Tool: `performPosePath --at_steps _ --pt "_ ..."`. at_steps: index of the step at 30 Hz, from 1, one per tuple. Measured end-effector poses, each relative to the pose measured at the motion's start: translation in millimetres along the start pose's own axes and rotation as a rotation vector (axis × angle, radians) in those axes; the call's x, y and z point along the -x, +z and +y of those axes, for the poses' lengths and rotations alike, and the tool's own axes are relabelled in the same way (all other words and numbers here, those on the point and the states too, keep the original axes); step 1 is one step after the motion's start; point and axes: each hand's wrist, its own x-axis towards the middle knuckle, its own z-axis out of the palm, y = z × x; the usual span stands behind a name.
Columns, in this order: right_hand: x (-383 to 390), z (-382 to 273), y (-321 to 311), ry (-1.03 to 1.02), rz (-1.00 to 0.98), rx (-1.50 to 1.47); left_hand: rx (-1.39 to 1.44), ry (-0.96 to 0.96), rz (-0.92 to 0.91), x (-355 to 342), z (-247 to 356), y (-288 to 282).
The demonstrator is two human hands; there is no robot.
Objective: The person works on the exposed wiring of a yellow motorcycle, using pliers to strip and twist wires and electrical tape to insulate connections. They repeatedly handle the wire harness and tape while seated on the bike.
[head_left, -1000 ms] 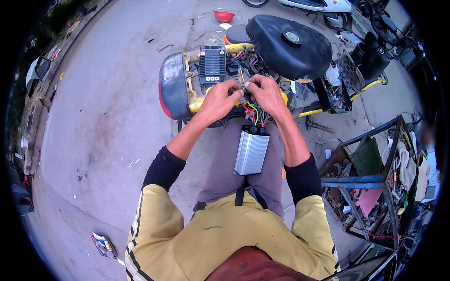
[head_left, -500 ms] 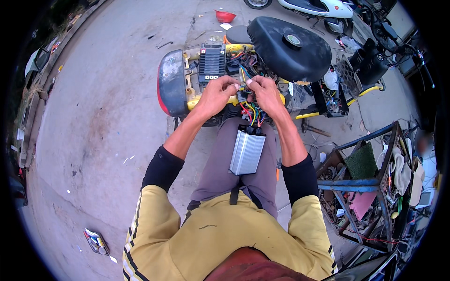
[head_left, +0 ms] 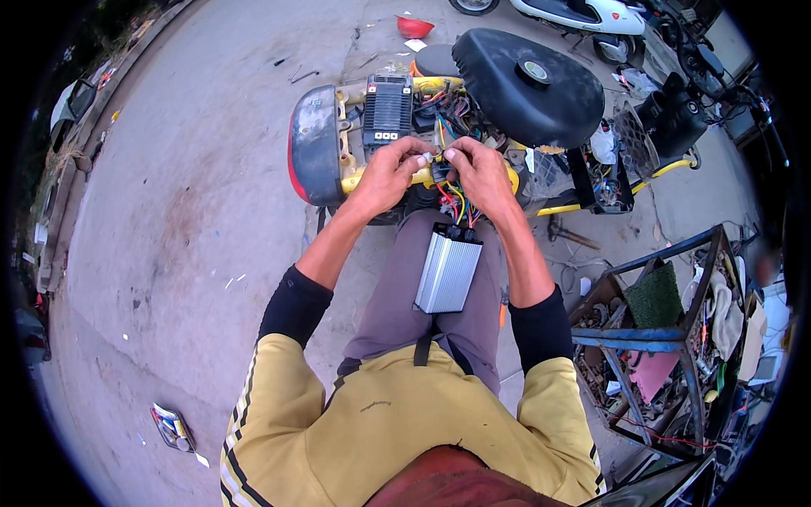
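Note:
My left hand and my right hand meet over the open frame of a yellow electric scooter. Thumb and forefinger are pinched on each side, gripping thin wires; a small pale piece shows at the left fingertips, too small to name. Yellow and blue wires run up from between the hands into a tangled harness. Below them, a silver finned controller box rests on my thighs, its coloured leads rising to the scooter. A black finned unit sits on the frame left of the harness.
The black scooter seat lies tilted across the frame to the right. A hammer is on the ground near a metal-framed scrap bin. A red bowl-shaped thing and a small tray are farther off.
The view has shifted slightly, so the scooter appears a little to the right. My hands stay pinched together at the same spot, with only slight finger movement.

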Motion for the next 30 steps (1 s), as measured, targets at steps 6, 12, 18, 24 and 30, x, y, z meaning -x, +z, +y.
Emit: performPosePath --at_steps 6,12,18,24,30 --pt "6.0 10.2 -0.3 -0.203 0.122 0.159 0.012 -0.021 -0.046 1.3 1.1 2.0" --pt "27.2 -24.4 -26.1 -0.409 0.304 0.363 0.155 -0.184 -0.065 7.1 3.0 -6.0" --pt "1.5 -32.1 -93.9 -0.453 0.606 0.438 0.191 -0.092 -0.068 8.1 -6.7 -5.5" --pt "-39.0 -17.7 -123.4 -0.42 0.573 0.721 0.144 -0.017 0.027 11.5 -17.6 6.6" --pt "-62.7 -9.6 -124.9 -0.361 0.568 0.611 0.138 -0.073 0.034 19.1 -8.2 2.8"
